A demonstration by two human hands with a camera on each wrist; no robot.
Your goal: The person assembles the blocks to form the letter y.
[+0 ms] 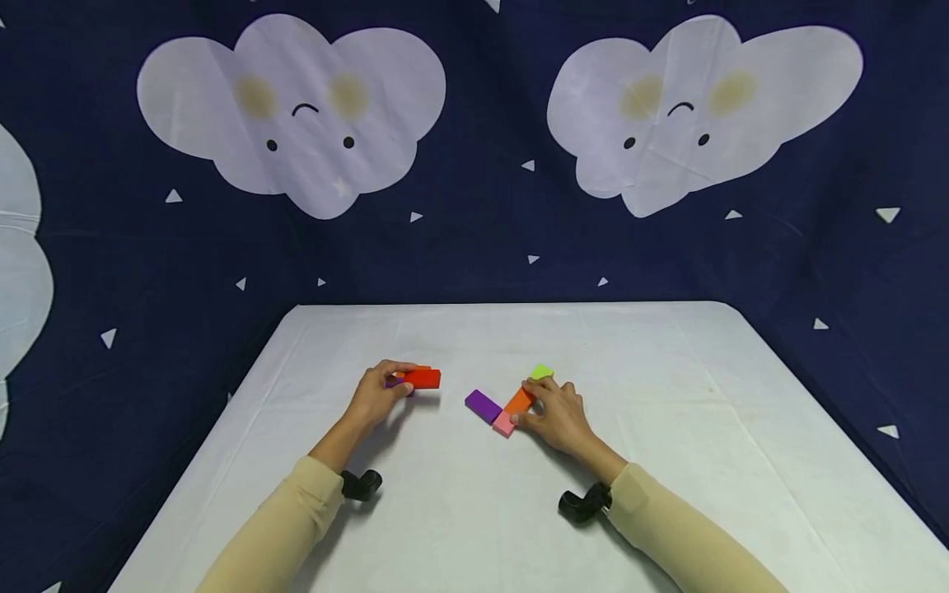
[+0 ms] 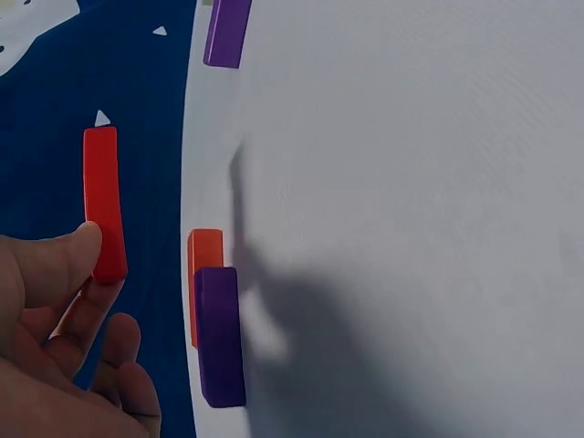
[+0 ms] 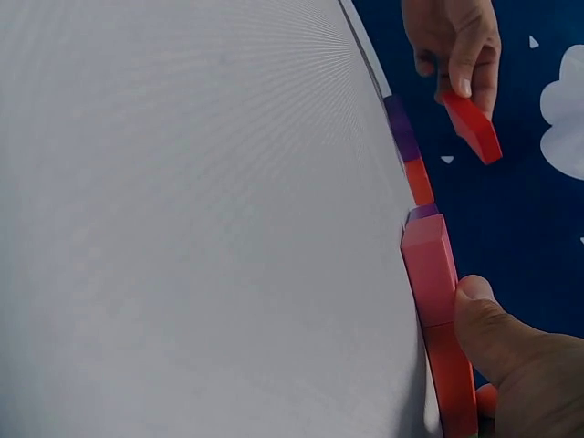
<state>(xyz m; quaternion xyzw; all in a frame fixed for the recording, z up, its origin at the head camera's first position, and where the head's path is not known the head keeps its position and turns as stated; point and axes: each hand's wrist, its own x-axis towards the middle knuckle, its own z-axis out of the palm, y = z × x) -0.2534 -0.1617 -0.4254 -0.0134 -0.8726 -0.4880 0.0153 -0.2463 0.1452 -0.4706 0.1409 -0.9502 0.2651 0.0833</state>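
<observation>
My left hand (image 1: 376,395) pinches a red block (image 2: 106,205) between thumb and fingers, held above the table. Below it, in the left wrist view, a purple block (image 2: 221,338) and an orange block (image 2: 206,248) lie side by side on the table. My right hand (image 1: 558,416) has thumb and index finger around an orange block (image 1: 518,401), the thumb also close against a pink block (image 3: 429,269). Pink and orange meet end to end in a row, with a lime green block (image 1: 542,371) at its far end. Another purple block (image 1: 483,406) angles off from the pink end.
A white-covered table (image 1: 667,395) lies under both hands. Behind it hangs a dark blue cloth (image 1: 474,181) with white clouds and small triangles. Black wrist-worn devices (image 1: 362,486) project from both sleeves, low over the table.
</observation>
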